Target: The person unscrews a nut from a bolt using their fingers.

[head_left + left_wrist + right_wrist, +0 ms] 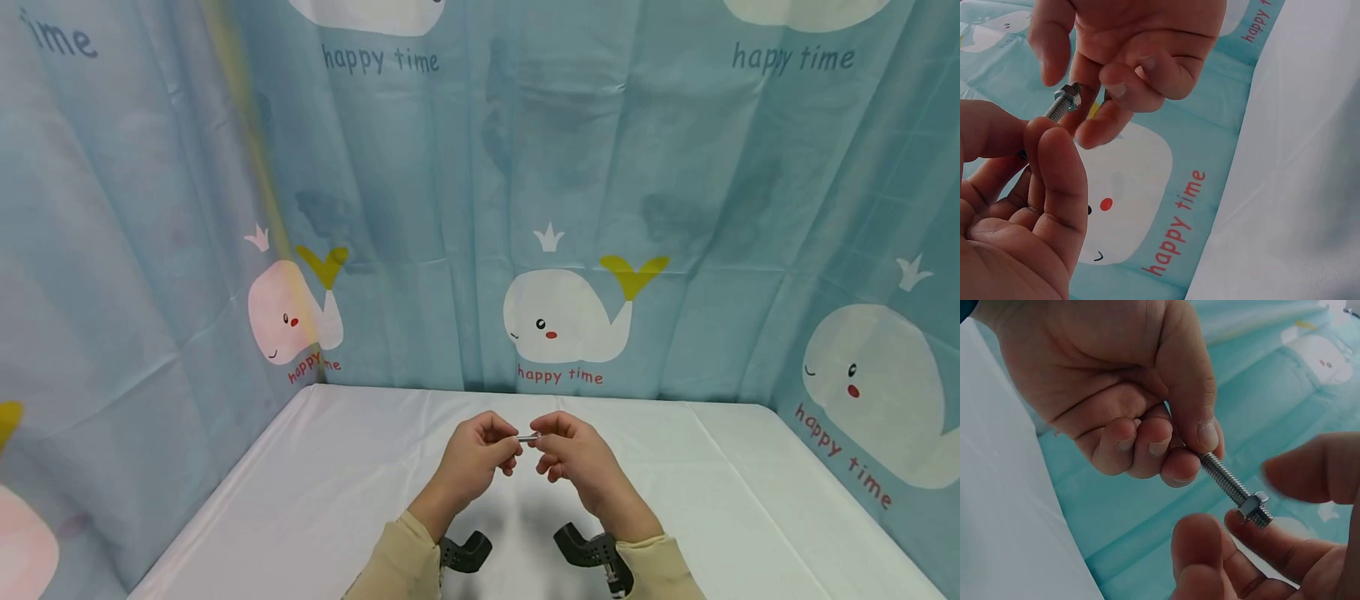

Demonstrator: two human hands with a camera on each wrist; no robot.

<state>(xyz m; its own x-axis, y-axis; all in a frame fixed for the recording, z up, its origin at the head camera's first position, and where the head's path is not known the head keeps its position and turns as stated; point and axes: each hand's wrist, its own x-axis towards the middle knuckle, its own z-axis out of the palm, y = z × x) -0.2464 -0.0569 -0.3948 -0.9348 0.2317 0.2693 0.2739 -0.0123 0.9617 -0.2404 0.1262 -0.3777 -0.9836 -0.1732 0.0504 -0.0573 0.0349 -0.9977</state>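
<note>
Bolt (1224,477) pinched in our left hand (471,458), hex nut (1250,507) threaded near its tip; our right hand (579,458) around nut, thumb parted.

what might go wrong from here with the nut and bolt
The nut sits near the free tip of the bolt, so turning it outward might drop it.

Only the left hand pinches the bolt, so it might twist or slip.

The thumb of the right hand stands off the nut, so its grip might miss.
</note>
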